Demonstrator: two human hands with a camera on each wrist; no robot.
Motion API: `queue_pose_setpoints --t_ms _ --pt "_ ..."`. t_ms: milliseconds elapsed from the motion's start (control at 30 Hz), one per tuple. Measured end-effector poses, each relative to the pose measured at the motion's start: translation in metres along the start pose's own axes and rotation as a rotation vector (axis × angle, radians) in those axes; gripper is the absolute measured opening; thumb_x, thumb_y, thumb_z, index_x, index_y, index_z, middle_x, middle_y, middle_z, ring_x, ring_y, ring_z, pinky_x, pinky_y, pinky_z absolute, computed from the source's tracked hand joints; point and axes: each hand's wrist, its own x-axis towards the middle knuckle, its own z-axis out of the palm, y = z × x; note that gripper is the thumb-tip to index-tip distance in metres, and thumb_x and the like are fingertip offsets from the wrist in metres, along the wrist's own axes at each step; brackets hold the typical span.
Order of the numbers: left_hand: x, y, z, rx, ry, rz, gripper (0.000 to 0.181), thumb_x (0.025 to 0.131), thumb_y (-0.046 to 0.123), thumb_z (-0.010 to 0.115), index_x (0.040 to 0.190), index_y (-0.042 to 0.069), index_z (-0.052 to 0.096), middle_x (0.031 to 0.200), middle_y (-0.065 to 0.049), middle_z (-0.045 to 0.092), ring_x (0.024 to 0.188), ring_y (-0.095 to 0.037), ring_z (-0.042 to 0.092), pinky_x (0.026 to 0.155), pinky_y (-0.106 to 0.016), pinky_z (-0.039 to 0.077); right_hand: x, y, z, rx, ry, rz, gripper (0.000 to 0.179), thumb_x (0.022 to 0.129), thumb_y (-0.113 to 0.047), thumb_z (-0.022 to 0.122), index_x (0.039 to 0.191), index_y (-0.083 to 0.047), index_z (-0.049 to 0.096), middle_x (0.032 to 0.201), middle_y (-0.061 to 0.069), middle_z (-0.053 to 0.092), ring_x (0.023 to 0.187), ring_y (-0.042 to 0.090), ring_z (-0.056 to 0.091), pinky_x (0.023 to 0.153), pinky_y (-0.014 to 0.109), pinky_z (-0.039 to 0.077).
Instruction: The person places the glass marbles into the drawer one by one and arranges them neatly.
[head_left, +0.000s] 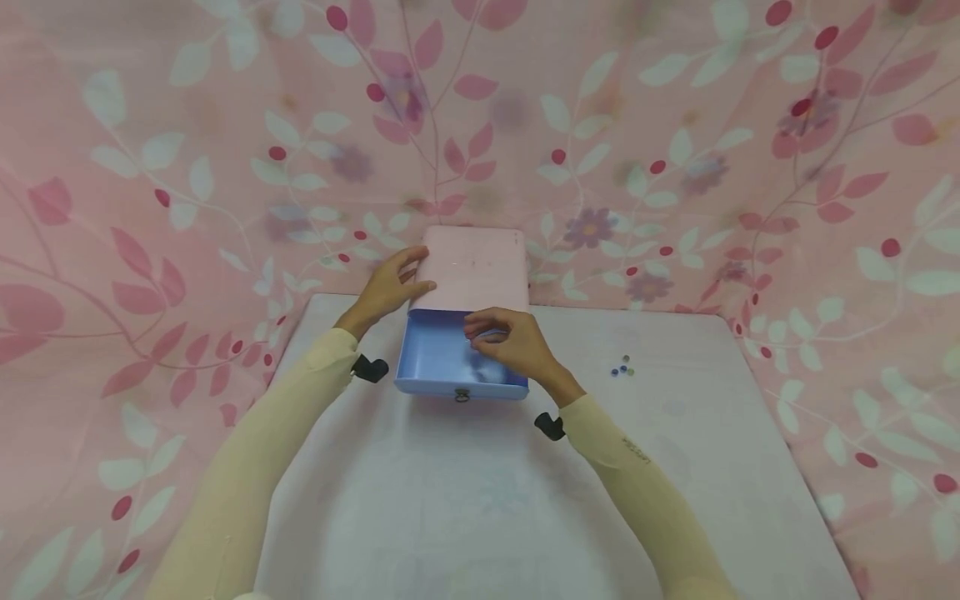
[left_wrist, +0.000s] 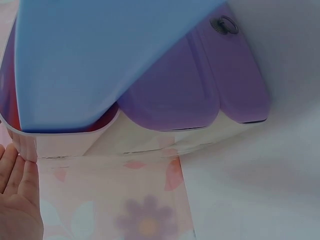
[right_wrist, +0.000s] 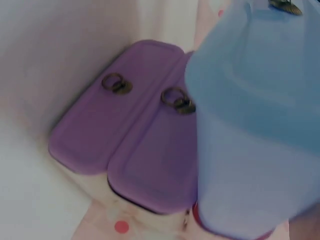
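A small cabinet with a pale pink top [head_left: 472, 267] stands at the back of the table, its blue drawer [head_left: 431, 346] pulled out toward me. Below it, two purple drawers [right_wrist: 95, 110] with ring pulls are pushed in. My left hand [head_left: 390, 287] rests against the cabinet's left side near the top; in the left wrist view its fingers [left_wrist: 11, 172] lie straight along the wall. Over the right part of the blue drawer hovers my right hand [head_left: 513, 340], fingers bent, thumb close to the fingertips. I cannot tell whether something small is between them.
Several small round beads [head_left: 623, 369], some blue and some greenish, lie on the white table [head_left: 675, 467] to the right of the cabinet. A pink floral cloth [head_left: 600, 167] hangs close behind the cabinet and along both sides.
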Motion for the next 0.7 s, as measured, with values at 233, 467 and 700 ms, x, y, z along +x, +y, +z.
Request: queue_pose_setpoints --t_ms 233,467,700 --pt "-0.008 0.016 0.001 0.036 -0.005 -0.006 0.072 0.086 0.005 0.073 0.146 -0.005 0.036 0.152 -0.020 0.036 0.141 -0.031 0.032 0.115 -0.045 0.030 -0.008 -0.004 -0.018 0.019 0.090 -0.035 0.036 0.079 0.018 0.069 0.114 0.015 0.062 0.105 0.031 0.066 0.099 0.043 0.065 0.084 0.037 0.057" --pt "-0.008 0.015 0.002 0.014 -0.003 0.000 0.072 0.086 0.005 0.074 0.146 -0.005 0.036 0.151 -0.020 0.037 0.141 -0.030 0.032 0.115 -0.045 0.029 -0.021 0.006 -0.050 -0.027 0.226 -0.071 0.034 0.080 0.016 0.069 0.113 0.016 0.062 0.103 0.030 0.066 0.096 0.044 0.066 0.084 0.035 0.057" --pt "-0.007 0.014 0.002 0.013 -0.005 -0.010 0.077 0.086 0.004 0.073 0.149 -0.003 0.031 0.152 -0.020 0.036 0.142 -0.030 0.032 0.115 -0.045 0.028 -0.043 0.022 -0.090 -0.072 0.399 -0.011 0.031 0.079 0.014 0.071 0.110 0.015 0.064 0.102 0.034 0.065 0.095 0.045 0.065 0.080 0.027 0.058"
